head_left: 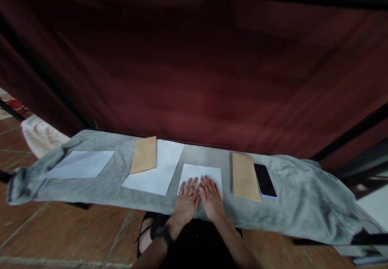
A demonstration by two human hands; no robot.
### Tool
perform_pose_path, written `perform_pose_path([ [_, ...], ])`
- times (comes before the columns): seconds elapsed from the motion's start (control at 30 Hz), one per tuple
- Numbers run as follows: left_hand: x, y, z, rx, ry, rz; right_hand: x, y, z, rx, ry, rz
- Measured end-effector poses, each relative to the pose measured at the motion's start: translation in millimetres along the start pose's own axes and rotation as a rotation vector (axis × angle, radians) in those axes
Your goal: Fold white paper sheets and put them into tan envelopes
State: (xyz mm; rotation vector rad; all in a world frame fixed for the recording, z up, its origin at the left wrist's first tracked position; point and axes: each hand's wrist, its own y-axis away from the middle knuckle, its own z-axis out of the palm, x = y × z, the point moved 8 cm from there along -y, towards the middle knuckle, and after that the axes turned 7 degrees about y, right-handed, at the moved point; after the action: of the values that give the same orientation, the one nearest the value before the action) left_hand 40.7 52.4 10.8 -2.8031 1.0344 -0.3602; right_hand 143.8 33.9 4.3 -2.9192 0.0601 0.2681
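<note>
A white sheet of paper (201,171) lies on the grey cloth in front of me, and both my hands rest on its near half. My left hand (187,200) is flat with its fingers spread, a dark band around its wrist. Beside it, thumbs close together, my right hand (211,199) also lies flat with fingers stretched out. The hands cover the sheet's near edge in part. To the left is a larger white sheet (165,168) with a brown envelope (144,154) on its upper left part. On the right lies another stack of brown envelopes (245,176).
A dark-screened phone (265,180) lies right of the brown stack. Another white sheet (83,164) is at the far left. The grey cloth (291,204) covers a narrow bench, rumpled at its right end. A dark red panel (194,79) stands behind, with tiled floor (100,228) below.
</note>
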Motion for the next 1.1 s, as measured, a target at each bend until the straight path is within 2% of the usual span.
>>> perform_pose_path([
  [0.13,0,0,-0.8,-0.003,0.002,0.005,-13,-32,11,-0.055,-0.020,-0.109],
  [0.3,2,2,-6.0,0.037,0.025,0.017,3,-58,15,-0.072,0.036,-0.108],
  [0.47,2,0,-8.5,0.040,0.056,0.012,14,-62,16,-0.089,0.074,-0.101],
  [0.63,0,0,-4.5,0.042,0.058,0.014,16,-46,14,-0.094,0.072,-0.080],
  [0.93,-2,6,2.2,0.040,0.036,0.047,8,28,-8,-0.008,0.060,-0.170],
  [1.1,-1,-8,13.4,-0.010,0.084,-0.014,3,37,-18,-0.019,0.068,-0.195],
])
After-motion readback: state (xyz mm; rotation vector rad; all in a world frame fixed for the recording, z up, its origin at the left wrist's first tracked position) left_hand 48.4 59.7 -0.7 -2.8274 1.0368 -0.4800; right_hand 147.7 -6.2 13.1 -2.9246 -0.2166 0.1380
